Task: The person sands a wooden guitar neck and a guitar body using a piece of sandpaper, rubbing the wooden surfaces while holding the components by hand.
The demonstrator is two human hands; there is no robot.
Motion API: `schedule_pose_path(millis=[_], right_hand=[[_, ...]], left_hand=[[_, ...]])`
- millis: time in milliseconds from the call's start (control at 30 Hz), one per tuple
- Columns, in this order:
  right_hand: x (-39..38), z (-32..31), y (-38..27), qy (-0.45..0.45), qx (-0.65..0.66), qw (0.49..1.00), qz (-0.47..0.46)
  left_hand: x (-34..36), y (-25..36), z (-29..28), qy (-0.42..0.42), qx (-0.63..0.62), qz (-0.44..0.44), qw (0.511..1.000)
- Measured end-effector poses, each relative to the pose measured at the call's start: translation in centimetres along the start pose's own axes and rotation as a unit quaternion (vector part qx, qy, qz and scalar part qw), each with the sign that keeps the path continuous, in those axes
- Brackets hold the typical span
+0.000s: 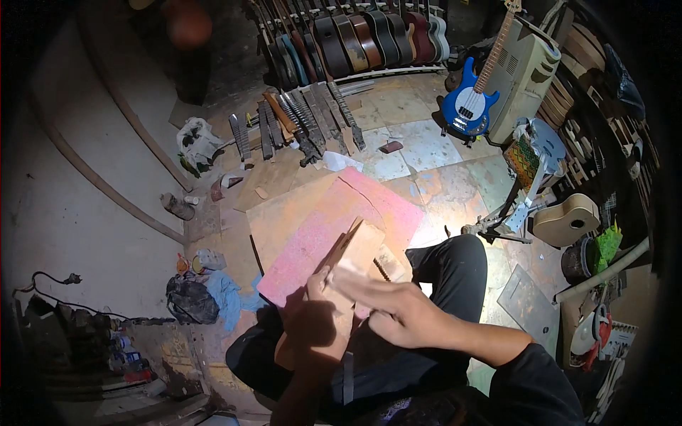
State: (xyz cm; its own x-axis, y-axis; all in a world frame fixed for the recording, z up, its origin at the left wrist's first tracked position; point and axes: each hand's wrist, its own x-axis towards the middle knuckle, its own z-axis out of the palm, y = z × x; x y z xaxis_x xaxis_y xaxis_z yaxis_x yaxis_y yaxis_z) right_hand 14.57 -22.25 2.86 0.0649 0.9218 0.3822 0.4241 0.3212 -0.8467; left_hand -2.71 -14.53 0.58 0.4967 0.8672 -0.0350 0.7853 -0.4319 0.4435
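A pale wooden piece (359,246), shaped like a thick block at its far end, stands tilted over my lap. My left hand (317,302), partly in shadow, grips its left side with the fingers wrapped round the edge. Across the wood's near face lies my right hand (398,309), its fingers blurred and pressed together; whatever they hold is hidden. Just right of the wood shows a dark ridged strip (381,269) beside another pale part. Under all this a pink-stained board (302,266) rests on the floor by my legs.
Several guitar necks (312,117) lie beyond the board, before a rack of guitars (362,42). A blue bass guitar (467,103) stands far right. An acoustic guitar body (566,221) sits at the right. A black bag (192,299) and blue cloth (224,298) lie left.
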Motion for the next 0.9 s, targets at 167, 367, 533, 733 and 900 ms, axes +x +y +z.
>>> schedule_pose_path(millis=[167,367,533,733,900], right_hand=[[1.1,-2.6,5.4,0.0,-0.258,0.964,0.058],[0.4,-1.9,2.0,-0.105,-0.011,0.994,0.04],[0.5,-0.4,1.5,-0.038,-0.065,0.997,0.029],[2.1,-3.3,4.7,-0.035,-0.236,0.967,0.092],[0.6,-1.6,1.2,-0.046,-0.069,0.995,0.047]], left_hand=[[-1.6,-3.6,3.3,0.037,0.293,0.093,0.951],[-1.4,-3.6,2.1,0.024,0.112,0.075,0.991],[-0.3,-0.5,0.5,0.022,0.018,0.001,1.0],[0.0,-0.1,0.2,0.041,0.01,0.009,0.999],[0.9,1.0,-0.2,0.043,-0.055,0.023,0.997]])
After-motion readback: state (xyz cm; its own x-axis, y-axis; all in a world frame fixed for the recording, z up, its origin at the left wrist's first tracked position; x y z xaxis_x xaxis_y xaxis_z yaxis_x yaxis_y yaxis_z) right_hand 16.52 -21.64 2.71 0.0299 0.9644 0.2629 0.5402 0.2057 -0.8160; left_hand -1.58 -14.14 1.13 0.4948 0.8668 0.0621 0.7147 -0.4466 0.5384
